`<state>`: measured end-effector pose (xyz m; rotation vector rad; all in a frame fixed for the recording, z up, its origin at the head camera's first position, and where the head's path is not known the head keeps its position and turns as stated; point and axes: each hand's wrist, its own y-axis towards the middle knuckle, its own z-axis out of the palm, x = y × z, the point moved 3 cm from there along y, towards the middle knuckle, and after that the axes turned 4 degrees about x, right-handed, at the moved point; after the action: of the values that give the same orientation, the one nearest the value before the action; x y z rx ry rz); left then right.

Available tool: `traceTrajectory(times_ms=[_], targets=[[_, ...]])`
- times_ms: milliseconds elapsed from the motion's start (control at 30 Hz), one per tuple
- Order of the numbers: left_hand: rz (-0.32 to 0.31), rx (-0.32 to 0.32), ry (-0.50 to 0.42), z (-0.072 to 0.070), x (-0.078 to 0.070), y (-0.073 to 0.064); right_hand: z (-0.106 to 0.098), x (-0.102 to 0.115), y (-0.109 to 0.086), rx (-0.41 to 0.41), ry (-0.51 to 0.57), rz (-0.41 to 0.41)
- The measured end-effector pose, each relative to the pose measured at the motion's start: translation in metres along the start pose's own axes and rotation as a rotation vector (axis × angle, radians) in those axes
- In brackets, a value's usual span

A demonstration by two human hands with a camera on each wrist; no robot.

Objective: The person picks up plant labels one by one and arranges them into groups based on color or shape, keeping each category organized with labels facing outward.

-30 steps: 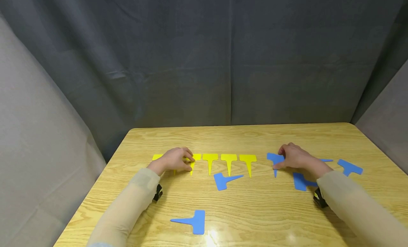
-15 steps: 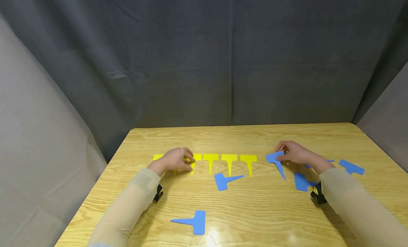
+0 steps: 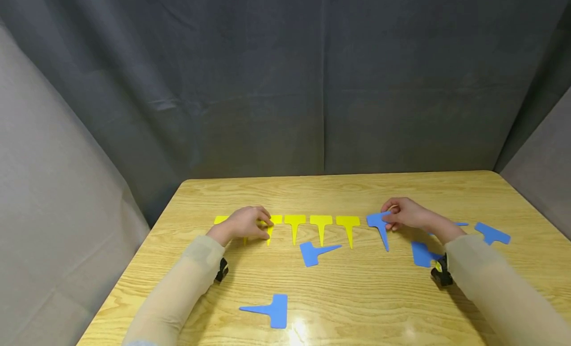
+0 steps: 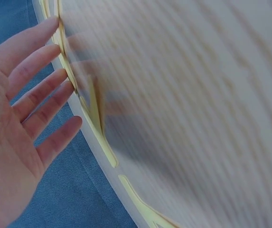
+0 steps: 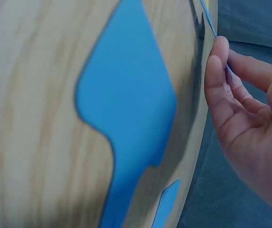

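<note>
My right hand [image 3: 408,214] pinches a blue T-shaped plant label [image 3: 376,220] by the right side of its head, with the stem pointing toward me. In the right wrist view that label [image 5: 209,19] appears edge-on between thumb and fingers. Yellow T-shaped plant labels [image 3: 295,220] form a row along the back of the table. Over the row's left end lies my left hand [image 3: 243,223], partly covering two labels. The left wrist view shows the left hand [image 4: 17,118] with loosely extended fingers; whether they touch the labels I cannot tell.
Loose blue plant labels lie elsewhere: one in front of the row [image 3: 310,255], one near the front [image 3: 278,311], and several at right, including one [image 3: 492,233] by the far right and one [image 3: 421,254] beside the right wrist. Grey curtains [image 3: 285,88] hang behind the wooden table [image 3: 348,301].
Half a second ago the right hand had tilted the blue label with its stem slanting right. Now hand and label are slightly farther left, the stem straighter. The left hand stays put.
</note>
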<state>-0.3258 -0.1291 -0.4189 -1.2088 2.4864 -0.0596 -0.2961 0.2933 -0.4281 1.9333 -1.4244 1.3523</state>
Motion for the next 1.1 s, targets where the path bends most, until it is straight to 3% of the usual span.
traceTrajectory(times_ms=[200,567,1100], targets=[[0.008,-0.004,0.011,0.0006,0.0009,0.0005,0.0035,0.0019,0.0007,-0.035,-0.08,-0.001],[0.01,-0.004,0.014,0.0006,0.0016,0.0005,0.005,0.0083,0.0022,-0.136,-0.401,0.02],[0.003,-0.004,-0.006,0.0003,-0.0001,0.0019,0.0031,0.0044,0.0051,-0.143,-0.501,0.005]])
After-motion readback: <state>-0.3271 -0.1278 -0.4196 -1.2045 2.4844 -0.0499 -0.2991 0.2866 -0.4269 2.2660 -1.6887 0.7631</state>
